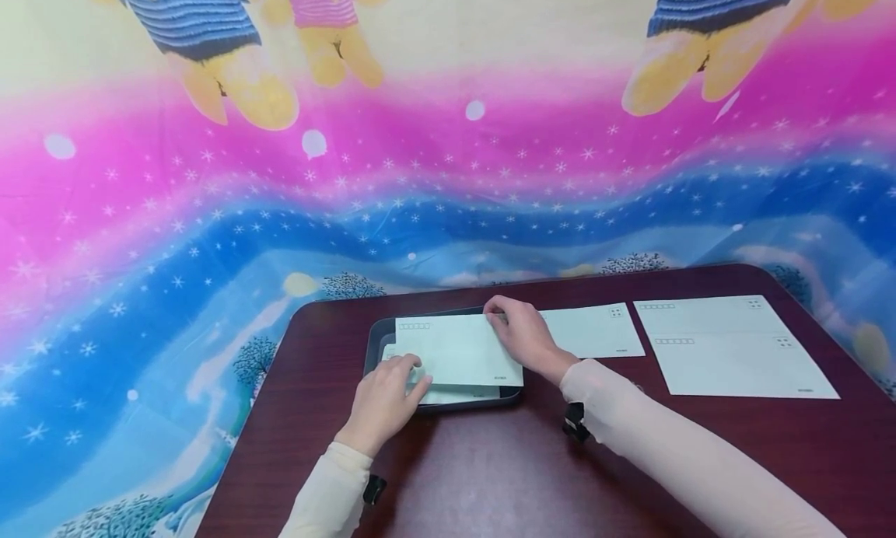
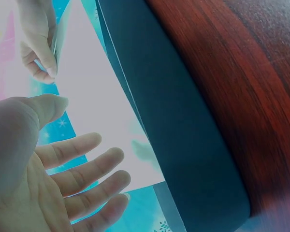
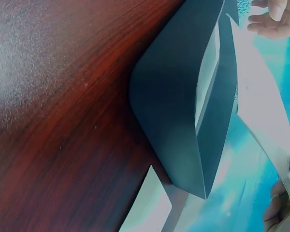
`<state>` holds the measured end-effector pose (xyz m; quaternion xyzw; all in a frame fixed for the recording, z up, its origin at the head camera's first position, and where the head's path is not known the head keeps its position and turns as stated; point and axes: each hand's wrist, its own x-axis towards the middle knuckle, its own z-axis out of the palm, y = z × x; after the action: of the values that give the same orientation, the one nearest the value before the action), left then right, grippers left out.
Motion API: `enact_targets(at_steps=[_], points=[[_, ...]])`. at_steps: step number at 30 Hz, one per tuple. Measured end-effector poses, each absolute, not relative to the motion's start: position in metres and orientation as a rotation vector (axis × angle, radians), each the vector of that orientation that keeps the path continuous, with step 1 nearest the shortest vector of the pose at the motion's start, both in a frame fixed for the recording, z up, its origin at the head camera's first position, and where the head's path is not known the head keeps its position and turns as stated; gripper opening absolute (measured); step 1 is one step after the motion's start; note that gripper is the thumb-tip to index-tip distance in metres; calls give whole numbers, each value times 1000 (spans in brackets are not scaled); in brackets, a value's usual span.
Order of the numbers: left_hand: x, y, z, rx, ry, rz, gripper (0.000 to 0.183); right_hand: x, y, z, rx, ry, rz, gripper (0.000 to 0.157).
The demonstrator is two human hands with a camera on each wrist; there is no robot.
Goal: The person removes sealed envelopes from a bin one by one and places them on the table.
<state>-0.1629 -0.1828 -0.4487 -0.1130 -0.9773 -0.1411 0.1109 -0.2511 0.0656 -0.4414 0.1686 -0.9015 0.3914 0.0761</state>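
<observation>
On the dark table (image 1: 462, 476), the right grip (image 1: 526, 333) pinches an envelope (image 1: 451, 347) over a tray (image 3: 166, 92) (left grip (image 1: 381, 404) spread, holding nothing).

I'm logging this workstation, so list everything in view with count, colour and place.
Tray: one, dark grey, on the table.
Held envelope: one, pale, raised over the tray.
Envelope in the tray: at least one, pale, partly hidden.
Envelope beside the tray: one, pale, flat, to its right.
Overlapping envelopes: two, pale, farther right on the table.
Table: one, dark reddish brown, under everything listed above.
Backdrop: one, pink, blue and cream with printed figures, behind the table.
Black wrist pieces: two, black, one at each cuff.
Sleeves: two, off-white, on both arms.
Hands: two, bare; right hand pinching the held envelope, left hand at the tray's left.
</observation>
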Motion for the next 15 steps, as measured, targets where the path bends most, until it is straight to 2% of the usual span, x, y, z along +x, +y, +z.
enact_targets(at_steps=[15], points=[[-163, -180, -442, -361, -2850, -410, 32, -250, 75, -432, 477, -2696, 1199, 13]])
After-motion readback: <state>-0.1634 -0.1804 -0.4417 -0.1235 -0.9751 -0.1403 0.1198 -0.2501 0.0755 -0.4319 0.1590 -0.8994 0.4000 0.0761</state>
